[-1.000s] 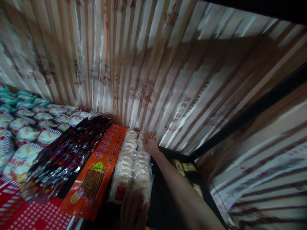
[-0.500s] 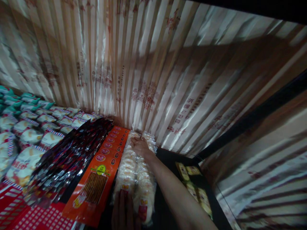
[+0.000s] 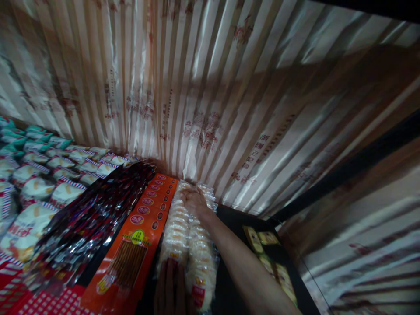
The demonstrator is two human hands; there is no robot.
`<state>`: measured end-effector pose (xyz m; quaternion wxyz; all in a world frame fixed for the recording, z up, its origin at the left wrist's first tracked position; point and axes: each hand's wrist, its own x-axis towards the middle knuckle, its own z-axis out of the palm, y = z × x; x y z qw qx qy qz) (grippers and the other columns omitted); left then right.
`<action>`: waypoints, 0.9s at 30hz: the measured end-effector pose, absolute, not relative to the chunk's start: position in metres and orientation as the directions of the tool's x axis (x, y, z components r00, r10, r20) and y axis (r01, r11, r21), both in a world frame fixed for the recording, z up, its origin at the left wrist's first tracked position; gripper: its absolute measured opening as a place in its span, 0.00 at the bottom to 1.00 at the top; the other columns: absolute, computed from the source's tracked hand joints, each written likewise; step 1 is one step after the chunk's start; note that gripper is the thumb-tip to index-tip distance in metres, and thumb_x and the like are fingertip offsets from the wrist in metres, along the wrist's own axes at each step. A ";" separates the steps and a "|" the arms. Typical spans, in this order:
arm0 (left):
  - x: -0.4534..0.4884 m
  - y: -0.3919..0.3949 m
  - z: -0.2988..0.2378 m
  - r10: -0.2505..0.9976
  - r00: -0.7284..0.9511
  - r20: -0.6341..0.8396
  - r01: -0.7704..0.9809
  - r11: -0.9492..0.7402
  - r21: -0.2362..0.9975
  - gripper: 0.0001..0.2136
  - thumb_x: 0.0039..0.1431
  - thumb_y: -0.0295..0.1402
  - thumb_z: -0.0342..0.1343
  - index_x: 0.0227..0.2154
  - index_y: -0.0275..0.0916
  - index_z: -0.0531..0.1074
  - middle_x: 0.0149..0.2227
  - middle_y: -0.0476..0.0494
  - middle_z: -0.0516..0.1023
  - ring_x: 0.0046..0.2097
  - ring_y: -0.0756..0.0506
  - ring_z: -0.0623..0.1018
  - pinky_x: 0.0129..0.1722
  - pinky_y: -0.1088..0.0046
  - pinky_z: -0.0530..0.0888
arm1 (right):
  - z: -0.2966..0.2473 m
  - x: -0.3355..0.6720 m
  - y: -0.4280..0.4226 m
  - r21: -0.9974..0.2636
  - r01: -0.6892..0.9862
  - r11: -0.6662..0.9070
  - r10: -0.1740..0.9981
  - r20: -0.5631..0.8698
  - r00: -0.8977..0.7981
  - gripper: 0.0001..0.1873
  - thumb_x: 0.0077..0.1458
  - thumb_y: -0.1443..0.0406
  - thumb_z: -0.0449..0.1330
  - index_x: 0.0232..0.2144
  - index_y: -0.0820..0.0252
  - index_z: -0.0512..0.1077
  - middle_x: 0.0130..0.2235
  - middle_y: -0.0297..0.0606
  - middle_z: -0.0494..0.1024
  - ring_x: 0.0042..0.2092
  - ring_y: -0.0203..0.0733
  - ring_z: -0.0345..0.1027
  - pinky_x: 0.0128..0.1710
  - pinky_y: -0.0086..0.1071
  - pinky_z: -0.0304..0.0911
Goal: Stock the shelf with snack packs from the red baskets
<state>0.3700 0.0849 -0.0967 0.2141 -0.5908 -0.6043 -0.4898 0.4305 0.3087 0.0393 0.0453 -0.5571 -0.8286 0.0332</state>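
Two rows of clear-wrapped, round white crackers [image 3: 175, 234] stand overlapped on the black surface; the nearest packs show a red and yellow label. My left hand [image 3: 170, 288] is at the near end of the left row, fingers stretched out flat against its front pack. At the far end of the same rows, my right hand [image 3: 196, 202] rests with its fingers bent over the top packs, holding nothing that I can make out. My right forearm crosses the black surface. Beside the left row lies a line of overlapped orange snack packs [image 3: 131, 249] with a window showing brown sticks.
Dark shiny packets [image 3: 95, 218] are piled left of the orange packs. Further left are white snack bags [image 3: 65, 192] and green bags [image 3: 36, 135]. A red basket [image 3: 52, 302] is at lower left. Yellowish packets [image 3: 267, 238] lie right. Behind hangs a pleated printed curtain [image 3: 197, 96].
The view has shifted slightly. My right hand stays at the far end of the cracker rows and my left hand at the near end; the packs look almost unmoved.
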 end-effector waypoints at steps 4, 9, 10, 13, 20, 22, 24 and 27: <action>0.369 0.089 -0.102 0.474 -0.206 0.856 0.931 -0.175 0.321 0.24 0.62 0.40 0.38 0.58 0.36 0.59 0.57 0.34 0.65 0.59 0.38 0.63 0.56 0.60 0.62 | 0.039 0.430 0.318 -0.075 0.955 0.287 0.954 0.112 -0.277 0.21 0.62 0.58 0.41 0.47 0.55 0.70 0.53 0.40 0.70 0.56 0.41 0.58 0.57 0.37 0.42; 0.368 0.092 -0.112 0.495 -0.219 0.841 0.914 -0.199 0.355 0.25 0.61 0.43 0.41 0.58 0.39 0.58 0.54 0.36 0.70 0.57 0.38 0.66 0.53 0.60 0.65 | 0.036 0.428 0.333 -0.059 0.964 0.259 0.966 0.028 -0.258 0.26 0.61 0.56 0.38 0.58 0.55 0.57 0.62 0.42 0.56 0.63 0.45 0.46 0.60 0.49 0.30; 0.368 0.092 -0.113 0.495 -0.221 0.841 0.914 -0.196 0.356 0.25 0.61 0.43 0.41 0.58 0.39 0.58 0.53 0.35 0.70 0.57 0.37 0.66 0.53 0.59 0.66 | 0.036 0.428 0.335 -0.066 0.959 0.275 0.961 -0.010 -0.276 0.26 0.62 0.56 0.37 0.58 0.53 0.56 0.62 0.41 0.56 0.63 0.45 0.46 0.60 0.51 0.28; 0.369 0.094 -0.113 0.466 -0.222 0.856 0.928 -0.170 0.333 0.24 0.62 0.42 0.37 0.58 0.39 0.59 0.52 0.34 0.71 0.58 0.37 0.66 0.51 0.59 0.67 | 0.036 0.428 0.339 -0.088 0.945 0.314 0.944 -0.079 -0.321 0.25 0.62 0.58 0.35 0.57 0.50 0.59 0.59 0.36 0.62 0.61 0.43 0.51 0.60 0.56 0.22; 0.371 0.092 -0.108 0.503 -0.247 0.828 0.907 -0.182 0.381 0.23 0.60 0.42 0.43 0.57 0.41 0.61 0.53 0.37 0.71 0.57 0.38 0.67 0.52 0.59 0.65 | 0.037 0.431 0.338 -0.075 0.942 0.328 0.942 -0.044 -0.332 0.22 0.62 0.60 0.38 0.51 0.49 0.66 0.55 0.36 0.69 0.54 0.45 0.63 0.59 0.58 0.21; 0.370 0.090 -0.108 0.530 -0.253 0.810 0.896 -0.189 0.403 0.24 0.58 0.42 0.46 0.57 0.41 0.61 0.53 0.38 0.70 0.57 0.38 0.67 0.53 0.58 0.65 | 0.037 0.431 0.337 -0.072 0.944 0.323 0.945 -0.025 -0.326 0.23 0.62 0.60 0.37 0.49 0.49 0.68 0.53 0.36 0.71 0.53 0.45 0.64 0.59 0.57 0.22; 0.370 0.088 -0.107 0.544 -0.247 0.802 0.894 -0.191 0.405 0.24 0.58 0.42 0.46 0.57 0.40 0.61 0.54 0.38 0.70 0.57 0.38 0.66 0.54 0.58 0.64 | 0.038 0.430 0.336 -0.067 0.947 0.316 0.948 -0.022 -0.318 0.22 0.62 0.59 0.38 0.48 0.49 0.68 0.52 0.36 0.72 0.53 0.45 0.65 0.60 0.56 0.23; 0.367 0.082 -0.098 0.585 -0.217 0.781 0.898 -0.193 0.394 0.24 0.59 0.40 0.43 0.58 0.39 0.59 0.55 0.36 0.68 0.59 0.37 0.64 0.55 0.57 0.62 | 0.039 0.427 0.335 -0.077 0.948 0.308 0.950 -0.030 -0.311 0.22 0.62 0.60 0.39 0.51 0.50 0.66 0.54 0.36 0.70 0.54 0.45 0.62 0.60 0.55 0.24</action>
